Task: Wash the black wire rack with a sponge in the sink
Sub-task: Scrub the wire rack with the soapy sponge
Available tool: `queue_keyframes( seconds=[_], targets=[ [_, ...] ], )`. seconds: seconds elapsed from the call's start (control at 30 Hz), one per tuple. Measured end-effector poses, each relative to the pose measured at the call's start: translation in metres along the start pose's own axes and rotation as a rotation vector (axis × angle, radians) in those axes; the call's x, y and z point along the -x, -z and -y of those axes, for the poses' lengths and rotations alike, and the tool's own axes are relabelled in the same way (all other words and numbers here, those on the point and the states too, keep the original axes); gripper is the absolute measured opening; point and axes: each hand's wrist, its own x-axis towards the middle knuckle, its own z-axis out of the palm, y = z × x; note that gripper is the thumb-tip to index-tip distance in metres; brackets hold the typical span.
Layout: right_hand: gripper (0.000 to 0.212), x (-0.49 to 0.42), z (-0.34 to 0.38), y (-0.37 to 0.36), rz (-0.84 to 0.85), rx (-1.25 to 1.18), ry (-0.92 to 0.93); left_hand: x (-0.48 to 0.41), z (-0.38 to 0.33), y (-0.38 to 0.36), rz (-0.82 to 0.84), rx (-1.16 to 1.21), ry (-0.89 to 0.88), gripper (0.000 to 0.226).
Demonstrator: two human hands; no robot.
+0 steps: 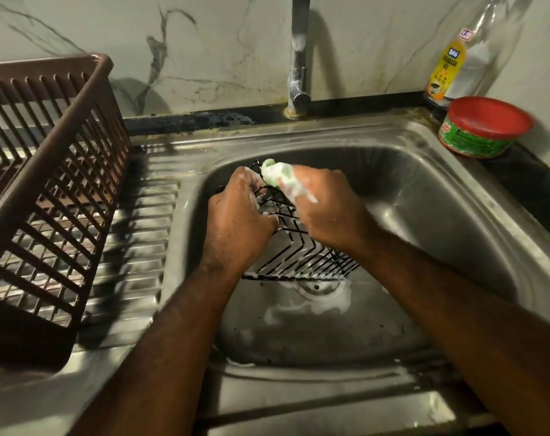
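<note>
Fingers [300,187] of my right hand [327,212] are curling round a soapy green sponge [276,174], pinching it so that its end is rubbing the far top corner of the black wire rack [305,256]. My left hand [239,225] is gripping the rack's upper left edge, fingers hooking round the wires, probably to keep it steady and tilted over the sink [424,199]. The rack is lying beneath and between both hands, its lower edge reaching down near the drain [317,286], where foam is pooling.
</note>
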Motion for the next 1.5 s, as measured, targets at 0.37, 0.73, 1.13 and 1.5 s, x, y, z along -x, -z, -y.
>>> queue_keyframes(
  seconds=[0.37,0.73,1.13,1.5],
  targets=[
    [0.011,-0.005,-0.054,0.017,0.224,0.635,-0.406,-0.001,0.001,0.000,-0.028,0.119,0.049,0.045],
    [0.029,0.003,-0.007,0.023,0.121,0.187,0.266,-0.014,0.006,0.003,-0.159,0.638,0.469,0.034],
    [0.132,0.006,-0.001,0.020,0.548,0.539,0.275,-0.020,0.013,0.019,-0.104,0.832,0.740,0.017],
    [0.095,0.003,-0.016,0.026,0.386,0.359,0.173,-0.014,0.000,0.026,-0.007,1.157,0.701,0.032]
  ],
)
